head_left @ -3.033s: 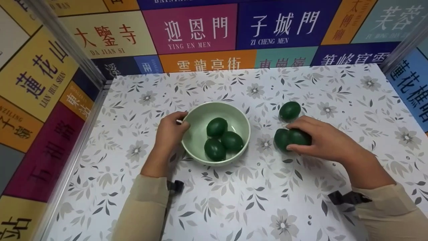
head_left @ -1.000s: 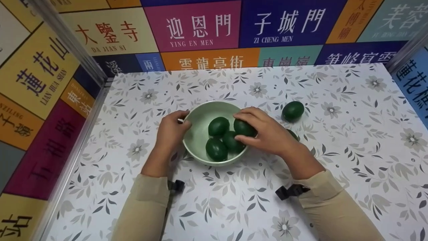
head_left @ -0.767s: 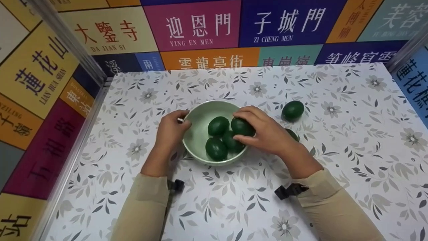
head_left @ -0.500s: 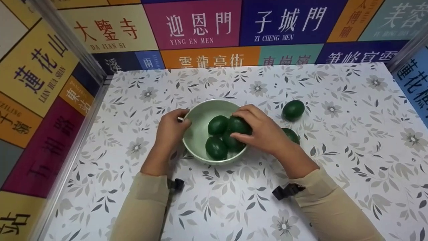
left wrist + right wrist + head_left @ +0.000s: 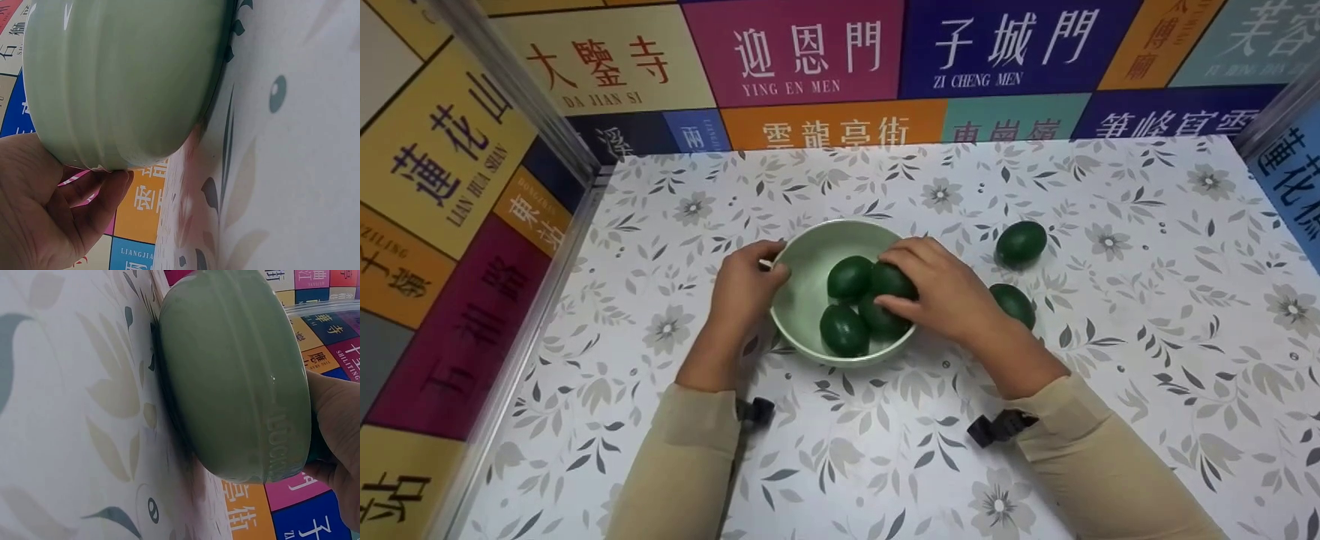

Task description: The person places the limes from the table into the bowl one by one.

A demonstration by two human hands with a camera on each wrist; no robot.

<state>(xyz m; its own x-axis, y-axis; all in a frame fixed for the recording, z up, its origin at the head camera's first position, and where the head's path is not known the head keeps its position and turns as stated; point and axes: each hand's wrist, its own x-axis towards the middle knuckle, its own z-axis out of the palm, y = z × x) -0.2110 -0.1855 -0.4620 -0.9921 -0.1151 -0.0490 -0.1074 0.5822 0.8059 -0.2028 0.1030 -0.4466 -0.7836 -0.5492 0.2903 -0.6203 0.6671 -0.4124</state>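
The right hand (image 5: 949,291) has brought a green fruit (image 5: 891,280) into the bowl (image 5: 806,292), mid-frame, and grips it. The left hand (image 5: 742,291) holds the bowl. Now just two fruits (image 5: 1021,244) sit outside, at right.

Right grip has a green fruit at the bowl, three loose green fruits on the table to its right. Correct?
Not three: the head view shows two loose green fruits, a far one and a near one, on the table to the right of the bowl. The right grip does have a green fruit there.
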